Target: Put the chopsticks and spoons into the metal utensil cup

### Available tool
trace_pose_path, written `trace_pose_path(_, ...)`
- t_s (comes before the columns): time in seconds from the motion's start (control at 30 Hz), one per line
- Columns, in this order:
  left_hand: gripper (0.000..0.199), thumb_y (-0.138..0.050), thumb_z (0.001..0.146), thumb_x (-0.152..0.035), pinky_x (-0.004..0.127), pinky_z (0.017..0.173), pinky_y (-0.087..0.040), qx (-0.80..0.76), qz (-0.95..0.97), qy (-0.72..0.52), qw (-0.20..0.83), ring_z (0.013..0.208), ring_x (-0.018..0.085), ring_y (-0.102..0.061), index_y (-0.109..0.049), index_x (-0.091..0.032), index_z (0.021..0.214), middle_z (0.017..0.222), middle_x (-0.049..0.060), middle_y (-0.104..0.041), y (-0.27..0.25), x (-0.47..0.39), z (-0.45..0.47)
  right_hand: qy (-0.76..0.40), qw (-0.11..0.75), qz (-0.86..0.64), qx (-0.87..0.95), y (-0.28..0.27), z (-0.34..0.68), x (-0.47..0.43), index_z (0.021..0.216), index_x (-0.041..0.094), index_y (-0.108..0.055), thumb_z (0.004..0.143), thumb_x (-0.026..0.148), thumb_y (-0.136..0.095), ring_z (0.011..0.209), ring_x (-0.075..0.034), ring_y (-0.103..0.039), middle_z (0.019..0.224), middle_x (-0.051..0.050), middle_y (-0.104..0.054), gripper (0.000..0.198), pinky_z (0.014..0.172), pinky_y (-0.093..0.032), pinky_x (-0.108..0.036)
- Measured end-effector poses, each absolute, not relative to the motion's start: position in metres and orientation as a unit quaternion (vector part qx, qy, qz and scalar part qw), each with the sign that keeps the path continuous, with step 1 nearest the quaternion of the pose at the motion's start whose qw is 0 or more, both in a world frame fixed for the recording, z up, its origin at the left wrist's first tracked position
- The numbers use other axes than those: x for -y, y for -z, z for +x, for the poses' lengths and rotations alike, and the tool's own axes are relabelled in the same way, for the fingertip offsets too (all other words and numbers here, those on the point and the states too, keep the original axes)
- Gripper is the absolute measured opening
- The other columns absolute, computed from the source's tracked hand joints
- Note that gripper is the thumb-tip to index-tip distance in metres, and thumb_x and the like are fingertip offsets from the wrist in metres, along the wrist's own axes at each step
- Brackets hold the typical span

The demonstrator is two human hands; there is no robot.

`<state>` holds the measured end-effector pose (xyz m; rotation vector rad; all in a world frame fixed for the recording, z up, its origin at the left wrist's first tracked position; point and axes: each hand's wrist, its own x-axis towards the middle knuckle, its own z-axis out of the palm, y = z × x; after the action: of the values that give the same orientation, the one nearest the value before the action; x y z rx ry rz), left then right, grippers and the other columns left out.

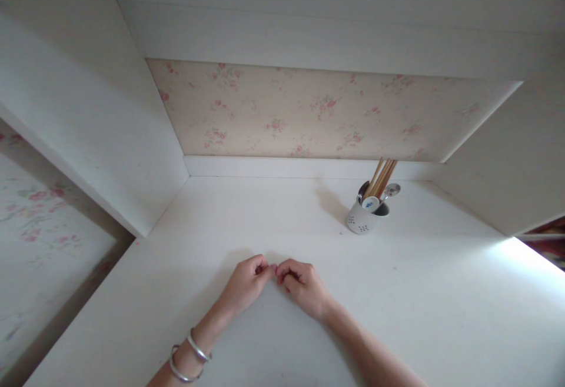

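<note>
My left hand (248, 281) and my right hand (304, 286) meet over the white desk (265, 216), fingertips touching or nearly so. Both have their fingers curled and closed in a pinch. Whether anything small is between the fingers, I cannot make out. Two silver bangles (188, 360) circle my left wrist. Beyond my right hand stands a white utensil holder (359, 220) with small holes in its side. Upright in it are wooden chopsticks (382, 180), a metal spoon (392, 190), a white spoon with a blue mark (370, 203) and something dark.
White panels rise on the left (97, 122) and right (503, 152), with a white shelf (309, 28) overhead. Behind the desk is a floral wall (291, 110). Floral wallpaper (44, 222) also shows past the left panel. Dark reddish items (547, 246) appear at the far right.
</note>
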<state>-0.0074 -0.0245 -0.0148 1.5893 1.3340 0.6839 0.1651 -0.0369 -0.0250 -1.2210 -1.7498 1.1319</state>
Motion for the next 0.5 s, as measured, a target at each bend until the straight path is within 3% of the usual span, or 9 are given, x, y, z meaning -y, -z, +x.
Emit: trace_pose_path(0.5,0.031,-0.048,0.083,-0.043,0.023,0.056,-0.029,-0.545,0.647,-0.279,0.454,0.060,0.012,-0.040,-0.046,-0.019,0.064,0.059,-0.005,-0.041,0.0138,0.0243,-0.0073,-0.440,0.352,-0.473,0.678,0.0229,0.1653,0.0364,0.075,0.019,-0.063,0.069,0.003,-0.039,0.062,-0.010,-0.053,0.069,0.003,-0.062,0.029,0.064,-0.040,-0.020)
